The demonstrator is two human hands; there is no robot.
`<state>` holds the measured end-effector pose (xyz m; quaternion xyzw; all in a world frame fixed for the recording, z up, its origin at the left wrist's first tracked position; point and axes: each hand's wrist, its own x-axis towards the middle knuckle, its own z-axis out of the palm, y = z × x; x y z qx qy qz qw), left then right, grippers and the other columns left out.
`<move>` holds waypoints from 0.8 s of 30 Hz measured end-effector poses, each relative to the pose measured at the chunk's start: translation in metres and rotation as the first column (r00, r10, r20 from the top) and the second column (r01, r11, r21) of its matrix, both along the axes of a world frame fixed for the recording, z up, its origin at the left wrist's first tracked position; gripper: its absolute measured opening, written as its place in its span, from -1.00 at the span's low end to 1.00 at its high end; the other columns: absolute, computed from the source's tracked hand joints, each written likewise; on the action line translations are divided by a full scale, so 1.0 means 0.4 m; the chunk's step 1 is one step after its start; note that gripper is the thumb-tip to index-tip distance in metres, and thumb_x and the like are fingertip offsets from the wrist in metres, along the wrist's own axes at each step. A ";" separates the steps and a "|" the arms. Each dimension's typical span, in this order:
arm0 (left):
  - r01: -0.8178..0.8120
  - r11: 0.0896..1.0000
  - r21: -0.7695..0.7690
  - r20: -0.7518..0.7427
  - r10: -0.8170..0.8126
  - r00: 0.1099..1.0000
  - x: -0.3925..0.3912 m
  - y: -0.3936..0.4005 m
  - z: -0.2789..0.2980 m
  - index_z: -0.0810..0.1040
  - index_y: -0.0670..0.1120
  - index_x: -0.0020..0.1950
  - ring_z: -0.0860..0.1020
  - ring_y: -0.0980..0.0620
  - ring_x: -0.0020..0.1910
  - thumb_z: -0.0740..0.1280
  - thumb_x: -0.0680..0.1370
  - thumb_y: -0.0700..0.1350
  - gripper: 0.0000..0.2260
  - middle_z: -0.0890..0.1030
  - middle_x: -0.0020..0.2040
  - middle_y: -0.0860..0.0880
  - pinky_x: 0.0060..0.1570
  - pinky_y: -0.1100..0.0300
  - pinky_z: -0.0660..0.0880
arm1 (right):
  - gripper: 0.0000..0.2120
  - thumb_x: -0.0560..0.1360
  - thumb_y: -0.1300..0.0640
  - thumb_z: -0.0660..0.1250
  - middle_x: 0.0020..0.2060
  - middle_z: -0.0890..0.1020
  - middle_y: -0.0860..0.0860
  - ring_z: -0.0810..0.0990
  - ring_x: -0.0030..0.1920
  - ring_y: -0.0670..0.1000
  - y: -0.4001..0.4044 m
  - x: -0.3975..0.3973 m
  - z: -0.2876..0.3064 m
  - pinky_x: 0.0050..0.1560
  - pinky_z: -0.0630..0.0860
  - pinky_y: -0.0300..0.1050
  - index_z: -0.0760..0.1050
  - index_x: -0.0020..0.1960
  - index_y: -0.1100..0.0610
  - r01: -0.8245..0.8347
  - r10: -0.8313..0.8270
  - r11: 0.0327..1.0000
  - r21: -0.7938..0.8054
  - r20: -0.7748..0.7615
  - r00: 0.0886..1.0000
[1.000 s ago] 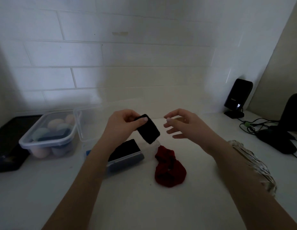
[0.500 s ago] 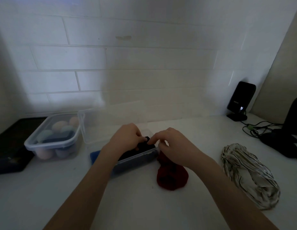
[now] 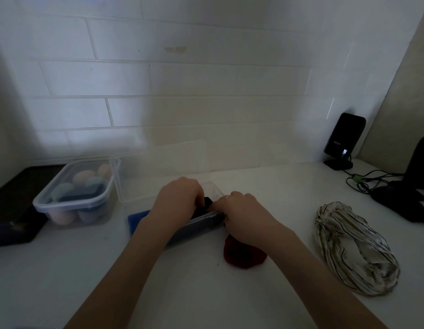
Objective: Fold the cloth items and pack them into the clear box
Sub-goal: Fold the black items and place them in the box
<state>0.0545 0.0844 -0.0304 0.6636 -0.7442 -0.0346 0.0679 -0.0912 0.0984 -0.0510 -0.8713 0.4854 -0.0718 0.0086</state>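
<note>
Black folded cloth [image 3: 207,203] is pressed into the clear box [image 3: 201,225] by both hands, fingers together on it. Red cloth [image 3: 244,256] lies at 6 o'clock from the right hand [image 3: 244,214], nearer than the left hand [image 3: 177,200].

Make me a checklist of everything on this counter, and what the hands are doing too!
Surface: white counter, dim light, a few small specks.
Job's things: clear box in the middle with a black cloth going in; red cloth bunched in front of it; striped cloth unfolded to the right.
Clutter: lidded tub of pastel rounded things, empty clear tub behind, blue item beside the box, dark tray far left.
Hands: left hand and right hand both at the black cloth in the box; grip is hidden.
Cables: black tangle far right.
Surroundings: white tiled wall, upright black device.
</note>
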 end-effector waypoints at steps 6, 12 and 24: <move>0.077 0.996 0.044 -0.021 -0.076 0.997 0.020 0.006 -0.016 0.62 -0.04 0.14 0.57 -0.09 0.06 0.20 0.49 -0.36 -0.64 0.61 0.13 -0.11 0.05 0.15 0.51 | -0.53 0.48 0.31 0.08 0.17 0.57 0.03 0.43 0.15 0.09 0.006 -0.008 0.009 0.06 0.25 -0.07 0.48 0.27 -0.05 -0.014 0.013 0.999 0.042 0.027 1.000; 0.121 0.992 -0.038 -0.094 -0.124 0.988 0.024 0.009 -0.037 0.55 -0.05 0.14 0.57 -0.10 0.05 0.17 0.47 -0.35 -0.65 0.62 0.10 -0.12 0.00 0.06 0.53 | -0.62 0.49 0.30 0.12 -0.03 0.54 0.09 0.45 0.04 0.09 0.028 -0.003 0.038 0.06 0.25 -0.09 0.53 0.18 0.02 0.032 -0.034 0.998 -0.049 -0.034 0.999; 0.168 0.983 0.069 0.052 -0.171 0.984 -0.003 -0.011 -0.024 0.62 -0.13 0.13 0.58 -0.11 0.04 0.16 0.50 -0.33 -0.67 0.63 0.07 -0.15 -0.02 0.14 0.49 | -0.73 0.47 0.28 0.19 0.03 0.56 0.15 0.56 -0.03 0.13 0.026 0.025 0.047 -0.16 0.37 -0.14 0.55 0.10 0.12 0.154 -0.159 0.970 0.189 0.011 0.987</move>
